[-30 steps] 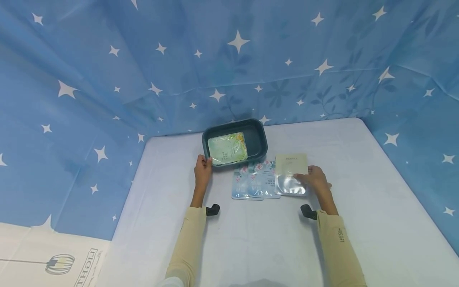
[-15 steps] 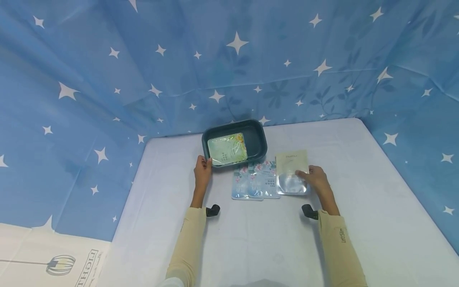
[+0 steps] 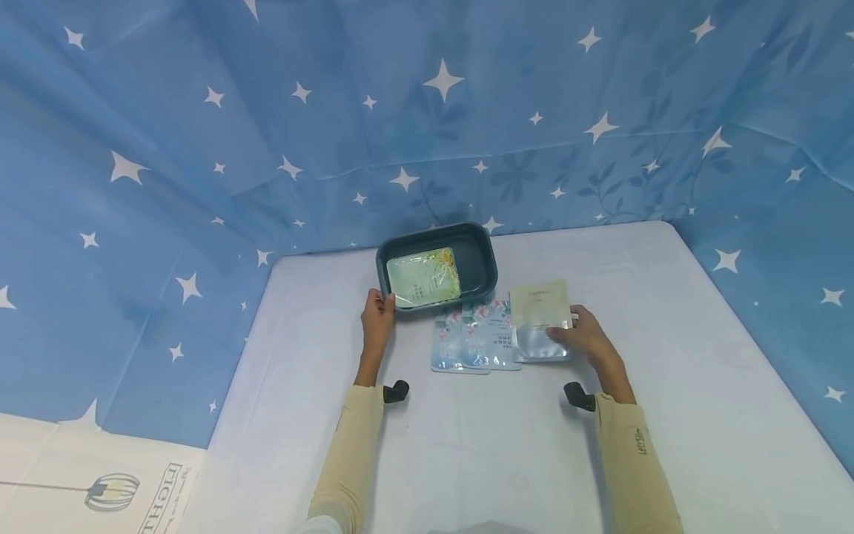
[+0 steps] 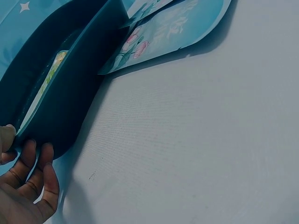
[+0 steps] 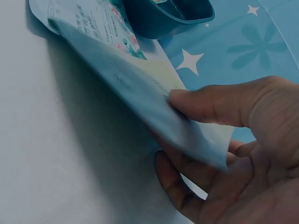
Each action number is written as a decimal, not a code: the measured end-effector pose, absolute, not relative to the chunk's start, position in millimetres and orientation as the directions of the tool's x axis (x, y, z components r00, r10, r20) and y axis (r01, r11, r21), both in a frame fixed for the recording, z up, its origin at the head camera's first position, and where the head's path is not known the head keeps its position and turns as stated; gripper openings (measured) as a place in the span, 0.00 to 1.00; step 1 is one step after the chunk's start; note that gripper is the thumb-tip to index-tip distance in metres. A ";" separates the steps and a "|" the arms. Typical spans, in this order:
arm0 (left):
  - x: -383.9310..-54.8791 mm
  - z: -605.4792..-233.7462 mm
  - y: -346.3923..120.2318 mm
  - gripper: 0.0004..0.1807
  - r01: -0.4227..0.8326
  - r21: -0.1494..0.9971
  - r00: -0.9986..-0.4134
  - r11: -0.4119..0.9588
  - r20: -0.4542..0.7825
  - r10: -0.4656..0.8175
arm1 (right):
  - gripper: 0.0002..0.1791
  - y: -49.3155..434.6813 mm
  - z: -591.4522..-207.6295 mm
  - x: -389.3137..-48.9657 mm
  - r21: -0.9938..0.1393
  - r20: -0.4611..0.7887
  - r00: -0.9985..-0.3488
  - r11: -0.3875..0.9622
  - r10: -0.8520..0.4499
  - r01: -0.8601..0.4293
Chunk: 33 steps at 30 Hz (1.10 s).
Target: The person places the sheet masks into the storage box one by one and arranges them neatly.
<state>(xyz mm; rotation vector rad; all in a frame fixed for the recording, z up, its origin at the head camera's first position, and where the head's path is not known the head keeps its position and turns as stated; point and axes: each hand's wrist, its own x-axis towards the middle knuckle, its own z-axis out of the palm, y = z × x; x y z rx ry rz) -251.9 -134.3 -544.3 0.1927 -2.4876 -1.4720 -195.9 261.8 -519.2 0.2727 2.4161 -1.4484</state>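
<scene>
A dark green plastic basin (image 3: pixel 477 276) holds a green floral sachet (image 3: pixel 423 278) lying flat inside it. My left hand (image 3: pixel 377 319) pinches the basin's near left corner, thumb over the rim and fingers on the outside wall, as the left wrist view shows. My right hand (image 3: pixel 582 332) grips the right edge of a cream and silver sachet (image 3: pixel 539 315), thumb on top and fingers beneath. In the right wrist view this sachet is tilted, its right side raised off the table. Two blue floral sachets (image 3: pixel 467 345) overlap just left of it, in front of the basin.
A white cloth covers the table (image 3: pixel 487 452). Blue curtains (image 3: pixel 427 111) with white stars hang behind and at both sides. Black wrist mounts (image 3: pixel 396 391) stick out from the sleeves.
The cream and silver sachet tilted and shifted slightly right, then slightly left again, with my right hand on it. My left hand and the basin have stayed in place.
</scene>
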 end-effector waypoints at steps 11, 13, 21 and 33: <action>-253.2 -544.7 -134.2 0.10 0.013 0.876 -0.960 0.481 0.146 -0.240 | 0.33 265.0 -517.0 -195.0 -0.865 -0.201 -0.979 0.462 0.041 0.197; -253.8 -545.7 -134.5 0.10 0.013 0.875 -0.960 0.483 0.147 -0.240 | 0.32 265.1 -514.3 -194.8 -0.866 -0.169 -0.983 0.466 0.071 0.182; -255.1 -545.2 -135.3 0.10 0.018 0.877 -0.961 0.481 0.148 -0.234 | 0.30 261.3 -505.3 -194.3 -0.898 -0.154 -0.949 0.362 0.276 0.251; -254.4 -543.3 -134.8 0.10 0.031 0.881 -0.959 0.472 0.160 -0.234 | 0.22 263.8 -505.5 -196.4 -0.943 -0.207 -0.905 0.172 0.371 0.286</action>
